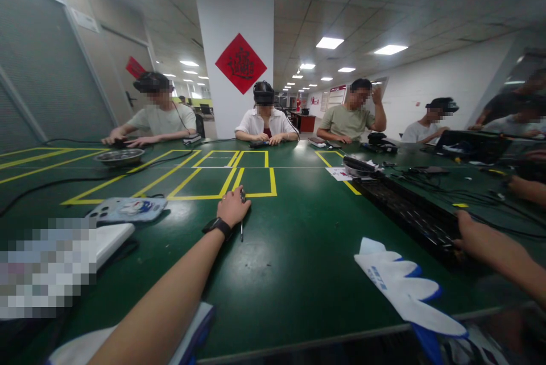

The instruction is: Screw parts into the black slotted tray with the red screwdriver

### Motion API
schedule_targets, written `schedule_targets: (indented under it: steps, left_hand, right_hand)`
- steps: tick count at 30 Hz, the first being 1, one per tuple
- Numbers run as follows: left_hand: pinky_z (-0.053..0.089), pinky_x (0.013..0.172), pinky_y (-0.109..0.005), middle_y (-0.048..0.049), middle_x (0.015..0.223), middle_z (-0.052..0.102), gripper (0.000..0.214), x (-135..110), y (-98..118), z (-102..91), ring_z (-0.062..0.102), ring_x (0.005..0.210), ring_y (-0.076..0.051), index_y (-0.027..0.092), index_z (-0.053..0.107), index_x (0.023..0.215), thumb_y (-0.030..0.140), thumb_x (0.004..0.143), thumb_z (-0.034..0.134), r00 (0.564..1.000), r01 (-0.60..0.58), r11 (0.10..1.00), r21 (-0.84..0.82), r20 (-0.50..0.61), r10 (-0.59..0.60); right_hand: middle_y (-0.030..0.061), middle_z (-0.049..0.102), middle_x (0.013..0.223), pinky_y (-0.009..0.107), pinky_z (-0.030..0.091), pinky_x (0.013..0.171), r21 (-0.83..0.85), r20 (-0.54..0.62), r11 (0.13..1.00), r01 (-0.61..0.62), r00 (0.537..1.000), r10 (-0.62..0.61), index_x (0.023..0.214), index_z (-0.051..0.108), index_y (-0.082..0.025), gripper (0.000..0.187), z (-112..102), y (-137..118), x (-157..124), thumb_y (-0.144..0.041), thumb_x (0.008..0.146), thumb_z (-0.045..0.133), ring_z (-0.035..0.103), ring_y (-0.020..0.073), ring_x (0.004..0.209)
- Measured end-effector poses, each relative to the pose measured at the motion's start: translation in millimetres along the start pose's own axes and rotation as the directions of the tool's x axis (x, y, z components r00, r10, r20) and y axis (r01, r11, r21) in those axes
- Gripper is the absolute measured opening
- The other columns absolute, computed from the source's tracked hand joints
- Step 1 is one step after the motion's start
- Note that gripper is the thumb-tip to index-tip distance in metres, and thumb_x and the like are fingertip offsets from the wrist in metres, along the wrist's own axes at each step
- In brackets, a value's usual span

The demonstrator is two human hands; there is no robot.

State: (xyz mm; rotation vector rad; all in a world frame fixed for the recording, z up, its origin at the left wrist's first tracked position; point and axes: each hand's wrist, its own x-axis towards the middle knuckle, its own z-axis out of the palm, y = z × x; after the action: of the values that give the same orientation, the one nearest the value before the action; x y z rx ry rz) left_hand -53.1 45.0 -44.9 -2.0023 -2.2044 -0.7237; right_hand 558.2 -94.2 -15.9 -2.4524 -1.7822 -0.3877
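Observation:
My left hand (232, 207), with a dark watch on its wrist, rests on the table just below the yellow tape lines. Its fingers are closed round a slim tool (242, 231) whose thin silver shaft points toward me; its exact kind is unclear. At the right, my right hand (482, 240) grips the near end of a long black tray (401, 206). Small parts appear to lie in the tray, too blurred to name. A white and blue work glove (396, 280) lies flat on the table, left of my right hand.
A patterned phone (128, 209) and a white box (113, 240) lie at the left. Farther back stand a metal bowl (119, 157) and another bowl (360, 167). Black cables (430, 183) run across the right side. Several people sit round the green table (281, 274).

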Motion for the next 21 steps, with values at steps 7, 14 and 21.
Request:
schedule_targets:
  steps: [7,14,21]
  left_hand:
    - [0.039,0.087,-0.040,-0.0143,0.116,0.052,0.060,-0.8,0.4,-0.2,0.050,0.107,-0.028,0.021,0.033,0.130,0.044,0.076,0.043,1.000,0.003,1.000,0.009,0.008,-0.003]
    - [0.039,0.087,-0.040,-0.0140,0.116,0.052,0.060,-1.4,1.1,-2.8,0.050,0.107,-0.029,0.021,0.033,0.130,0.045,0.076,0.042,1.000,0.005,1.000,0.001,0.022,-0.005]
    - [0.039,0.087,-0.040,-0.0140,0.118,0.051,0.060,-2.8,1.9,-4.0,0.049,0.108,-0.029,0.021,0.033,0.131,0.045,0.077,0.042,1.000,0.008,1.000,-0.004,0.020,-0.008]
  right_hand:
    - [0.0153,0.062,0.085,0.040,0.044,0.061,0.012,-0.110,1.000,0.015,0.994,-0.014,0.134,0.011,-0.017,0.070,-16.4,-27.3,-20.7,-0.031,0.072,0.042,0.061,0.0320,0.075]
    - [0.0075,0.063,0.079,0.031,0.043,0.060,0.111,0.122,0.991,0.074,0.989,-0.088,0.111,0.046,-0.015,0.042,-13.4,-25.8,1.1,-0.027,0.071,0.044,0.061,0.0224,0.070]
    - [0.0106,0.063,0.100,0.035,0.044,0.077,0.224,0.163,0.942,0.251,0.943,-0.290,0.099,0.061,-0.018,0.036,-25.8,-22.3,-6.2,-0.039,0.075,0.046,0.059,0.0256,0.088]
